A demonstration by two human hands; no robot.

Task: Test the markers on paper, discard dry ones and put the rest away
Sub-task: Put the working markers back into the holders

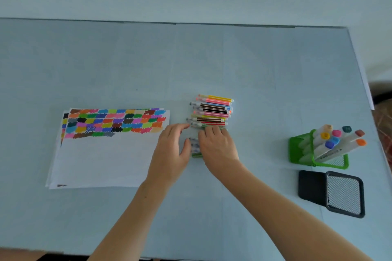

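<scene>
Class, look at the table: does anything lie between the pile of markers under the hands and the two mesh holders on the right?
Nothing visible does. Bare table separates the pile of markers from the green holder and the black holder. Both hands, left and right, rest on the pile's near end.

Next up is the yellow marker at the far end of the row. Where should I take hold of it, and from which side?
Grip the yellow marker at mid-barrel, coming from above and from the far side. It lies flat, running left to right, and is the outermost marker of the row, so its far flank is open table, while a pink marker lies close against its near flank.
</scene>
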